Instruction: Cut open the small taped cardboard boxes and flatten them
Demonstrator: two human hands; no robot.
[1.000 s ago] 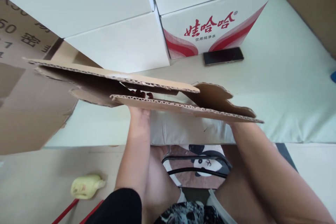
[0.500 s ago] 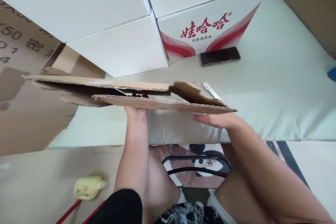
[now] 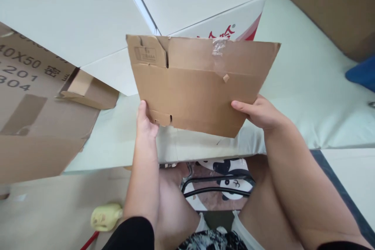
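A flattened brown cardboard box (image 3: 196, 90) is held up in front of me, its broad face tilted toward me. Clear tape and a small torn patch show near its upper right, and a printed flap sits at its upper left. My left hand (image 3: 145, 122) grips the lower left edge, its fingers partly hidden behind the board. On the right side, my right hand (image 3: 259, 112) holds the cardboard with the thumb lying across the face and the other fingers behind it.
White cartons (image 3: 205, 0) are stacked behind the cardboard on a pale green padded surface (image 3: 293, 86). A big brown box (image 3: 35, 125) stands at left, another brown box (image 3: 331, 8) at upper right. A blue item (image 3: 361, 73) lies far right; a yellow bottle (image 3: 105, 217) is on the floor.
The flattened box has turned from edge-on to face me, and it now covers the phone and white tool. My right hand has moved from beneath it to grip its right side.
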